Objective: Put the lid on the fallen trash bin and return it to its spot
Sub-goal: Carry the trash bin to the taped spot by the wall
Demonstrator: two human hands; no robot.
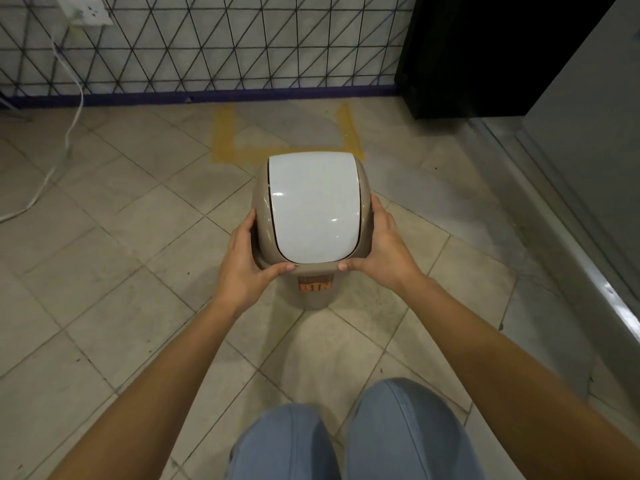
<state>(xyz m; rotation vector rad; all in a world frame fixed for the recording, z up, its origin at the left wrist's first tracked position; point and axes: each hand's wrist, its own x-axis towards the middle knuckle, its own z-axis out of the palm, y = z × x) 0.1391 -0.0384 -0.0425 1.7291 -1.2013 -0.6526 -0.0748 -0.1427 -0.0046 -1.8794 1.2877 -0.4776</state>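
Note:
A small beige trash bin (313,292) stands upright on the tiled floor, an orange "BIN" label on its near side. Its beige lid with a white swing flap (313,206) sits on top of it. My left hand (247,263) grips the lid's left edge and my right hand (377,247) grips its right edge, thumbs on the near rim. Just beyond the bin, a faded yellow outline (225,140) is painted on the floor near the wall.
A wall with a black triangle pattern and a dark baseboard (207,97) runs across the back. A white cable (67,133) hangs from a socket at left. A black cabinet (467,57) and a grey metal-edged unit (571,220) stand at right. My knees (346,438) are below.

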